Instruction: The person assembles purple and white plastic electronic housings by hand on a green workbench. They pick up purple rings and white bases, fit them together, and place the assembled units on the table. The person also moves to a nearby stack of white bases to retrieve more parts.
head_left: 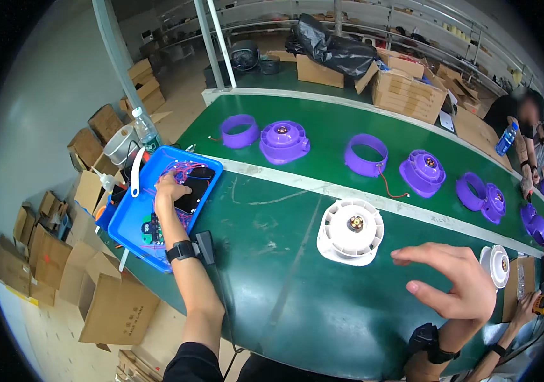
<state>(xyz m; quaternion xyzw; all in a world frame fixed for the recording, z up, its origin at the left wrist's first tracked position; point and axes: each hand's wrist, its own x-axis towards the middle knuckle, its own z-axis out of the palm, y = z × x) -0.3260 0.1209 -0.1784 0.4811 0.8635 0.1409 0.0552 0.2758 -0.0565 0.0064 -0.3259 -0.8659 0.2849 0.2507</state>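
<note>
— How were the fingers of the left hand placed?
— They were lowered among red and blue wires in the blue tray, the thumb over a flat black piece; whether anything was gripped could not be told.
— And the right hand?
— Its fingers were held parted, nothing grasped, just right of the white fan housing, which was set on the green counter.
— Beyond that?
— Purple rings and purple fan housings were spread across a pale strip.
</note>
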